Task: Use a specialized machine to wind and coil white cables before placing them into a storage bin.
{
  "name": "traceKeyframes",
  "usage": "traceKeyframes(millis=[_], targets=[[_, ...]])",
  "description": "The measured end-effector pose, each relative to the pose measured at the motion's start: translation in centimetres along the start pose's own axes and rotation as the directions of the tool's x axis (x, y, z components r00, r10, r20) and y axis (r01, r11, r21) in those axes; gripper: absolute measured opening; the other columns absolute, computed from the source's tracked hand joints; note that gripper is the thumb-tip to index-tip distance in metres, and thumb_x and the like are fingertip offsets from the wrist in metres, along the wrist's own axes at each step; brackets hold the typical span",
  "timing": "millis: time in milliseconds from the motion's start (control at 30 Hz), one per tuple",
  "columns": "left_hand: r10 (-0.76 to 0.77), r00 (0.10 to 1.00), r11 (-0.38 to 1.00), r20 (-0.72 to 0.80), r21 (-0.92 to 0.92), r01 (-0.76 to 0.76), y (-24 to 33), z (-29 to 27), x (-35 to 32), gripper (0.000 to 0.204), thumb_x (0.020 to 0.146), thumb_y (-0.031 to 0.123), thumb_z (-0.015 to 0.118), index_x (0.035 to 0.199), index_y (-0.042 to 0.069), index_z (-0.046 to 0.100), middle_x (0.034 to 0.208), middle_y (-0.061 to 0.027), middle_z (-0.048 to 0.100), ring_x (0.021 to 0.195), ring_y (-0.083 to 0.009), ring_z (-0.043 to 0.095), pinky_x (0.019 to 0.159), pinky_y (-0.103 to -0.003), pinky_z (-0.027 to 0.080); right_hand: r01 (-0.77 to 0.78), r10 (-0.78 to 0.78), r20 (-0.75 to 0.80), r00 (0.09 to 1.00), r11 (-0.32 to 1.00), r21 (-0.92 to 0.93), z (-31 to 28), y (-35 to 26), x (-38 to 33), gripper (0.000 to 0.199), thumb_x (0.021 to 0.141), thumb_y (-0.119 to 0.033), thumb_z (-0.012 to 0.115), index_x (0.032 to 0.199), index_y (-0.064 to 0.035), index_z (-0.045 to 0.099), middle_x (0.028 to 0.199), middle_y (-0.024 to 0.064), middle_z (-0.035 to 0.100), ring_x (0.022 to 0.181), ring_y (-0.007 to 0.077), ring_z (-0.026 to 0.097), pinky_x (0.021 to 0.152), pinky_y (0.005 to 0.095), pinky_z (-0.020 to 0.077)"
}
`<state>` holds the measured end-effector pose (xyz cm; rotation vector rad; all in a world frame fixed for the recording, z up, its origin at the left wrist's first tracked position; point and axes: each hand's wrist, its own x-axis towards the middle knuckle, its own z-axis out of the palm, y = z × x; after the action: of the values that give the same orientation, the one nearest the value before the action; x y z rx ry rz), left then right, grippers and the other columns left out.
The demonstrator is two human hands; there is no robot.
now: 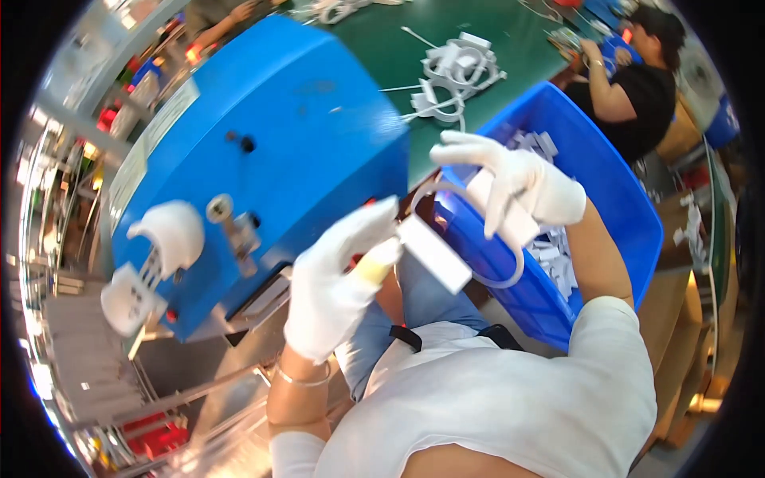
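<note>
My left hand [331, 283], in a white glove with a yellowish patch near the thumb, pinches one end of a white rectangular block [434, 255]. A thin white cable [510, 279] loops from near this block towards my right hand [530, 183]. That hand, also gloved in white, is over the near left rim of a blue bin [629, 231]. Some of its fingers stretch out to the left, and others lie around a second white block [518, 227], which they partly hide. Inside the bin lie several small white pieces [554, 259].
A large blue machine [319, 103] with a white guard [175, 235] stands at my left. Coiled white cables with blocks [458, 68] lie on the green table [366, 48] ahead. A person in black [625, 95] works at the far right; another person's arm [223, 28] shows at the far left.
</note>
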<state>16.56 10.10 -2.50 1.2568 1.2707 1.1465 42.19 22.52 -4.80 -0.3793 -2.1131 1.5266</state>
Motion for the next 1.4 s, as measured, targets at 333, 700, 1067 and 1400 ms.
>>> traceKeyframes(millis=[333, 700, 1067, 1400], targets=[[0.57, 0.721, 0.818, -0.394, 0.353, -0.454, 4.4, -8.0, -7.3, 0.03, 0.075, -0.01, 0.06, 0.1, 0.002, 0.069, 0.091, -0.0032, 0.064, 0.076, -0.0087, 0.058, 0.065, -0.025, 0.049, 0.382, -0.441, -0.19, 0.877, 0.881, -0.279, 9.7, -8.1, 11.8, 0.033, 0.084, -0.009, 0.06, 0.115, 0.0005, 0.059, 0.124, 0.0156, 0.056, 0.117, 0.0236, 0.053, 0.097, 0.0328, 0.0415], [0.697, 0.338, 0.655, -0.632, 0.753, 0.059, 6.4, -14.0, -8.0, 0.019, 0.083, 0.002, 0.057, 0.099, -0.001, 0.068, 0.069, -0.0011, 0.063, 0.056, -0.0065, 0.055, 0.052, -0.022, 0.045, 0.302, -0.299, -0.24, 0.923, 0.953, -0.025, 16.4, -8.3, 18.9, 0.04, 0.09, -0.024, 0.061, 0.119, 0.0028, 0.055, 0.11, 0.0076, 0.061, 0.099, 0.0137, 0.057, 0.092, 0.028, 0.0416], [0.146, 0.518, 0.984, -0.843, 0.177, 0.01, 0.2, -14.2, -10.0, 0.035, 0.094, 0.033, 0.054, 0.1, -0.001, 0.06, 0.074, -0.0036, 0.06, 0.055, -0.0034, 0.053, 0.05, -0.018, 0.044, 0.24, -0.242, -0.069, 0.968, 0.97, -0.028, 14.5, -8.4, 21.4, 0.05, 0.087, -0.032, 0.064, 0.12, 0.0029, 0.052, 0.107, 0.0068, 0.059, 0.102, 0.0122, 0.053, 0.092, 0.026, 0.0399], [0.116, 0.759, 0.984, -0.641, -0.029, -0.176, -2.0, -14.4, -10.7, 0.02, 0.089, 0.011, 0.054, 0.102, -0.001, 0.064, 0.074, -0.0078, 0.065, 0.057, -0.0111, 0.062, 0.054, -0.024, 0.051, 0.143, -0.159, -0.068, 0.985, 0.97, -0.198, 17.7, -12.0, 23.4, 0.022, 0.086, -0.016, 0.062, 0.099, 0.001, 0.062, 0.088, 0.0032, 0.062, 0.081, 0.0101, 0.057, 0.075, 0.0235, 0.0447]])
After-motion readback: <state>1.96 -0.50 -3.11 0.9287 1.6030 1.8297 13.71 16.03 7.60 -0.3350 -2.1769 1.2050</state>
